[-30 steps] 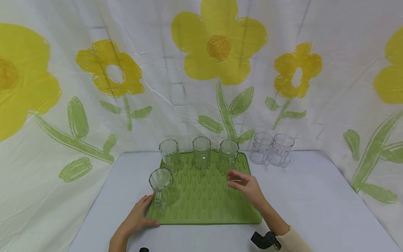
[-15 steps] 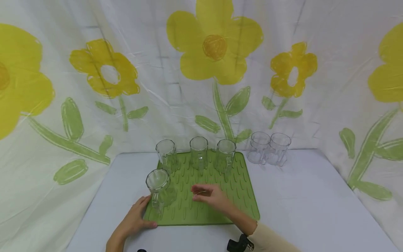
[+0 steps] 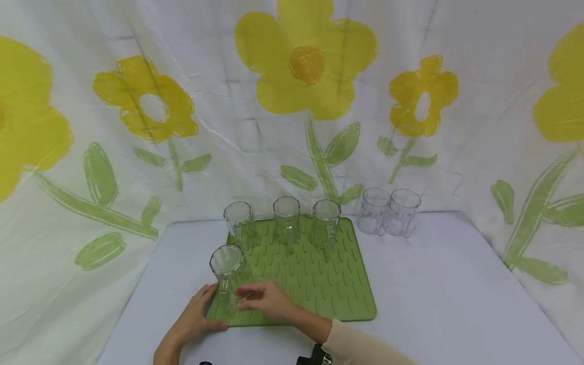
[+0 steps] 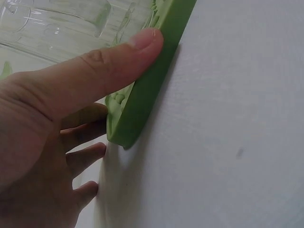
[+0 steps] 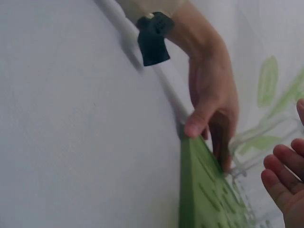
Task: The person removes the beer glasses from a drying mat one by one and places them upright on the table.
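L hand (image 3: 193,315) rests on the near-L corner of a rectangular green ridged mat (image 3: 319,284), thumb on the near edge, fingers spread along the side. R hand (image 3: 269,300) has thumb & fingers parted, holding nothing, just beside the handle (image 3: 224,290) of a clear glass mug (image 3: 227,262) upright at the mat's near-L. Three similar mugs (image 3: 286,220) line its far edge, w/ two clear mugs (image 3: 401,212) on the white table (image 3: 433,294), back R.
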The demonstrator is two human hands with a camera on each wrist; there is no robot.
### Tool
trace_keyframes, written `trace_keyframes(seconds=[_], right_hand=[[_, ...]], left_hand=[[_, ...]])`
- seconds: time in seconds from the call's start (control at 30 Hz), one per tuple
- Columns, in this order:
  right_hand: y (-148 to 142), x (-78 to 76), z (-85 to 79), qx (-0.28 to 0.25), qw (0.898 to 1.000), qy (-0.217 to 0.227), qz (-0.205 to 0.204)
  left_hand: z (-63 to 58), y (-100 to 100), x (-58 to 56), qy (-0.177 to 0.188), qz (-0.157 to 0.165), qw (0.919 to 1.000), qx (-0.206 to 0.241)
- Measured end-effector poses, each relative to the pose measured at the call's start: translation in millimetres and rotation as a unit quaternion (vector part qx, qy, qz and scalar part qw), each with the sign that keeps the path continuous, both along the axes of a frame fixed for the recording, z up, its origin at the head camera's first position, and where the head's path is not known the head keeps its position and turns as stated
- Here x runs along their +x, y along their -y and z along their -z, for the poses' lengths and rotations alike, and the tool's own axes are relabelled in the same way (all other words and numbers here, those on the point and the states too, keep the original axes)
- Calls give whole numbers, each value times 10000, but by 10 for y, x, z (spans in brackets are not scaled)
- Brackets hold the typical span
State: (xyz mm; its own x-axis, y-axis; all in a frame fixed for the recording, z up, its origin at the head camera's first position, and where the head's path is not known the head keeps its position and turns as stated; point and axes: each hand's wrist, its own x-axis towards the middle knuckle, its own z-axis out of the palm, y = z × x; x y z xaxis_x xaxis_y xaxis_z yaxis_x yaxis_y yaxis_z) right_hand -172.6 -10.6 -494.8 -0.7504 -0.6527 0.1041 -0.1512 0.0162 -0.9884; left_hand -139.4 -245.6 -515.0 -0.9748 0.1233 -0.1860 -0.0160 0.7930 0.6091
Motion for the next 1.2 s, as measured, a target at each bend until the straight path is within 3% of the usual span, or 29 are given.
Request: trace_keyframes(seconds=[0.37, 0.7, 0.97, 1.2], right_hand=[[283, 104, 96, -30, 9998, 34, 190], [368, 126, 124, -326, 9985, 137, 415], [265, 50, 122, -387, 9976, 108, 559], [69, -6, 74, -340, 9952, 62, 914]], left_hand=[[-6, 20, 8, -28, 25, 10000, -43], [-17, 9, 10, -104, 101, 9999, -25], [-33, -4, -2, 59, 54, 10000, 52], [-7, 4, 11, -71, 46, 10000, -9]])
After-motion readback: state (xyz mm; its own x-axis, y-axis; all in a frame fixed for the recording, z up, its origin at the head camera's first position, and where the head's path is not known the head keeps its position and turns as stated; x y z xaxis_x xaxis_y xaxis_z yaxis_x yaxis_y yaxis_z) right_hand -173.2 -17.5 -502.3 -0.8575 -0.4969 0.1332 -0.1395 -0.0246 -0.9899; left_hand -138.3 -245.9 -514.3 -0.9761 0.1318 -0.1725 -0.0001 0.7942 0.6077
